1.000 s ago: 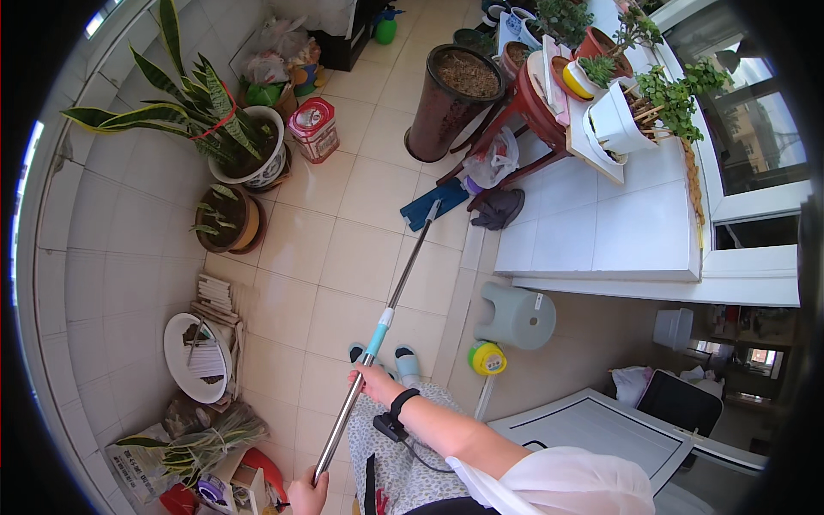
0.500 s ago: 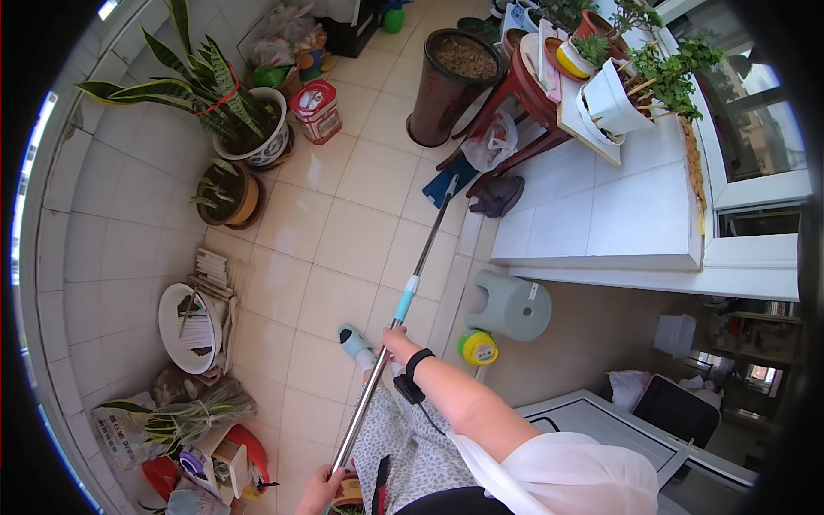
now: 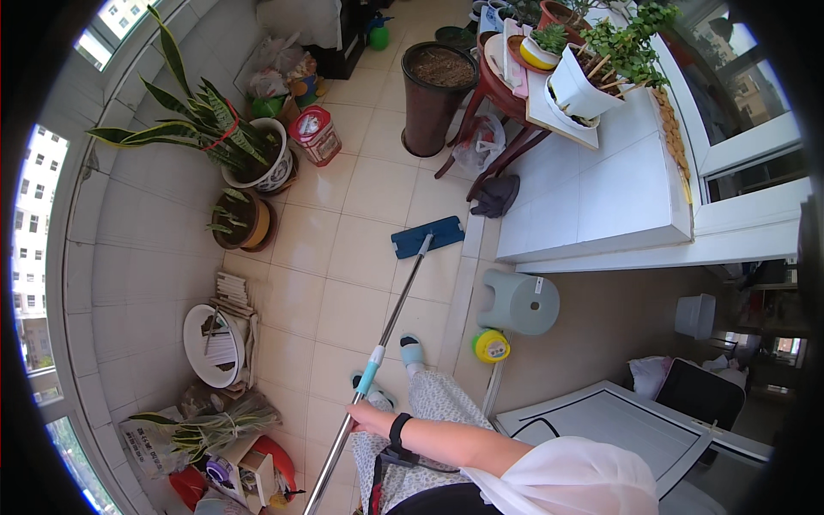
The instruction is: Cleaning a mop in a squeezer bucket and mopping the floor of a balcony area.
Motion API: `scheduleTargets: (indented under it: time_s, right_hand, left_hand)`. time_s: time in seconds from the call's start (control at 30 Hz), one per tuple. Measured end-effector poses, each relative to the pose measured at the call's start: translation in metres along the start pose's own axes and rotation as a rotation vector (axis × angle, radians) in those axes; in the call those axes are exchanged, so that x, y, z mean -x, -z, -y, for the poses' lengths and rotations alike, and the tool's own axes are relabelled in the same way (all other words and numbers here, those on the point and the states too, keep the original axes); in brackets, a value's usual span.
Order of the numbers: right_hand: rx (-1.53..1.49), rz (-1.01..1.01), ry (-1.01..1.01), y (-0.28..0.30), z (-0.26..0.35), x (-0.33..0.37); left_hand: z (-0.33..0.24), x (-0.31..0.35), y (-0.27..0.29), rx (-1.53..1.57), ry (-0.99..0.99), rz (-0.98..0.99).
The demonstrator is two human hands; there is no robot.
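My right hand (image 3: 369, 419) is wrapped round the silver pole of a flat mop, just below its light-blue sleeve (image 3: 369, 375). The pole slants up to a dark-blue, rectangular mop head (image 3: 415, 241) lying on the beige floor tiles. That head sits left of the raised ledge. A black band with a small dark device and cable is on my right wrist. The pole's lower end runs out of the picture at the bottom, and my left hand is out of sight. My slippered feet (image 3: 412, 350) are beside the pole.
A tall brown pot (image 3: 429, 116) and a red stool (image 3: 506, 94) loaded with plants stand ahead. Dark shoes (image 3: 495, 196) lie by the white ledge. A grey-green stool (image 3: 521, 303) and yellow tub (image 3: 491, 346) are right. Potted plants (image 3: 245, 219) and a white basin (image 3: 193, 343) line the left wall.
The mop head has come out from beside the red stool, back toward me and slightly left. My right hand has moved lower and left; my left hand has left the picture. One foot has shifted.
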State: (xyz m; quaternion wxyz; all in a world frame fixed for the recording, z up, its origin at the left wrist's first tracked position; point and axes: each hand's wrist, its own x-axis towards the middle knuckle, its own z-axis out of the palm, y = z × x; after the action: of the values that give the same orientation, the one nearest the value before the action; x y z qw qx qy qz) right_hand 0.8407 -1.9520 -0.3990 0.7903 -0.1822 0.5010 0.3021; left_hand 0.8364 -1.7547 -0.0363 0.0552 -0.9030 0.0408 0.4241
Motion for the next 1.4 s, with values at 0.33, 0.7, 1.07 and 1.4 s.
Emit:
scheduleTargets:
  time_s: [0.33, 0.7, 1.07, 1.4]
  right_hand:
    - [-0.059, -0.573, 0.420, 0.006, 0.172, -0.031]
    - [-0.096, -0.391, 0.351, -0.089, 0.038, -0.090]
    - [-0.329, -0.147, 0.137, -0.252, -0.157, -0.146]
    - [-0.822, 0.090, 0.469, -0.201, -0.025, -0.091]
  left_hand:
    - [-0.051, -0.115, 0.011, -0.222, -0.526, -0.409]
    - [0.112, -0.123, 0.030, -0.164, -0.556, -0.368]
    - [0.358, -0.071, 0.073, -0.240, -0.375, -0.172]
    - [0.246, -0.073, 0.144, -0.516, -0.347, -0.442]
